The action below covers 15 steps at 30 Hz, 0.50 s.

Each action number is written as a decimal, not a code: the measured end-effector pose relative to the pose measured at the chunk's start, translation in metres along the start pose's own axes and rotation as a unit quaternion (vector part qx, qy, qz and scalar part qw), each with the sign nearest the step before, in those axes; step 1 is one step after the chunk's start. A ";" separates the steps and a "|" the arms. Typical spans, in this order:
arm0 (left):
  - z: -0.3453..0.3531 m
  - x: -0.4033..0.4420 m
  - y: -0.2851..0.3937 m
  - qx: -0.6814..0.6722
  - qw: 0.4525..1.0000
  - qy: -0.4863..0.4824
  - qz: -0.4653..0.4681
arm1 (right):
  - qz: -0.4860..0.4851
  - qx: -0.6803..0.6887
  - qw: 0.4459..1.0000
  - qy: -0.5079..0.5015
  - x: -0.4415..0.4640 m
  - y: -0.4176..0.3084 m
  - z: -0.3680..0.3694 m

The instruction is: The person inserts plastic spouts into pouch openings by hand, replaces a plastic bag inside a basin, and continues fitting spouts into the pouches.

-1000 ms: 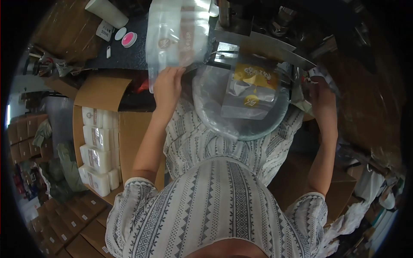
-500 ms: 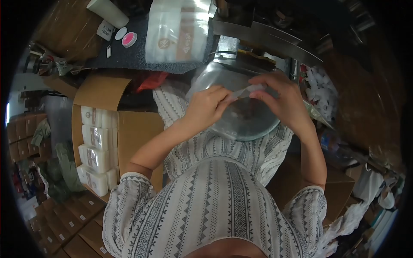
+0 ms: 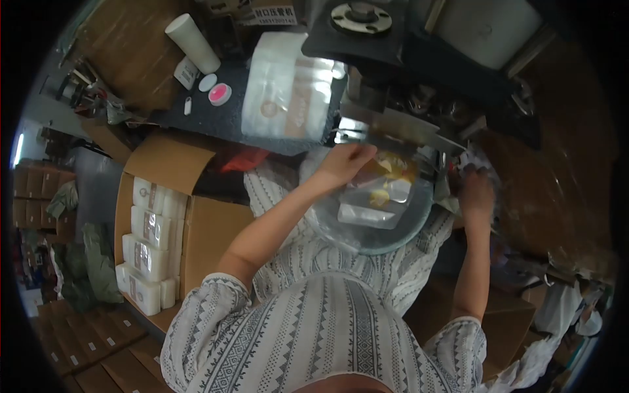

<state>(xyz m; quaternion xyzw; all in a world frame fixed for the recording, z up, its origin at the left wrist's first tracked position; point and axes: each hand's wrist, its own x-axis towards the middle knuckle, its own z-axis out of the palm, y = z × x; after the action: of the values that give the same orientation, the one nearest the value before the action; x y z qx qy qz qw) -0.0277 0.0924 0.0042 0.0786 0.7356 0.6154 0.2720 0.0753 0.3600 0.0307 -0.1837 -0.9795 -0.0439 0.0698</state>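
Note:
My left hand (image 3: 346, 165) is closed at the upper left edge of a clear plastic pouch (image 3: 383, 187) with yellow print, its fingertips partly hidden. The pouch lies tilted over a round clear basin (image 3: 367, 243) on my lap, just below a metal machine part (image 3: 393, 124). Off to the right, my right hand (image 3: 477, 193) is smeared by motion near a pile of white plastic scraps (image 3: 477, 157). Whether its fingers grip anything is not visible.
A large bag of white packs (image 3: 288, 92) lies on the dark bench, with a pink-filled jar (image 3: 219, 94), a lid (image 3: 208, 82) and a white cup (image 3: 192, 43) nearby. An open carton (image 3: 213, 229) at my left holds stacked packs (image 3: 149, 226). Dark machinery (image 3: 367, 49) stands ahead.
Both hands were pulling a small clear strip above the basin. Now the right hand has moved right to the scraps, the left is at the printed pouch, and the view has tilted up.

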 end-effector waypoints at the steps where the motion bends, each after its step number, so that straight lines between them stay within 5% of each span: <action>1: -0.013 -0.008 0.009 0.048 0.996 0.058 0.052 | -0.004 0.012 1.000 0.020 0.007 0.005 -0.001; 2: -0.034 -0.007 0.003 0.203 0.953 0.144 0.175 | -0.025 0.071 0.997 -0.008 0.008 0.007 0.000; 3: -0.049 -0.007 -0.008 0.215 0.949 0.146 0.179 | -0.042 0.129 0.990 -0.044 0.006 0.007 0.001; 5: -0.066 -0.003 -0.038 0.590 0.710 0.314 0.222 | -0.024 0.170 0.982 -0.076 0.009 0.004 0.004; 6: -0.065 -0.005 -0.063 0.534 0.773 0.259 0.226 | -0.025 0.164 0.984 -0.062 0.009 0.003 0.004; 9: -0.070 -0.016 -0.067 0.589 0.731 0.237 0.252 | -0.016 0.127 0.990 -0.050 0.009 0.005 0.006; 15: -0.088 -0.037 -0.044 0.490 0.801 0.231 0.253 | -0.037 0.075 0.988 -0.131 0.005 0.003 -0.017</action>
<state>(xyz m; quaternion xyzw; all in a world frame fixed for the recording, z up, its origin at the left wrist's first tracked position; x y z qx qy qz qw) -0.0309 -0.0106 -0.0177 0.2403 0.9343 0.2193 -0.1462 0.0735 0.3623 0.0488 -0.1460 -0.9868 0.0515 -0.0470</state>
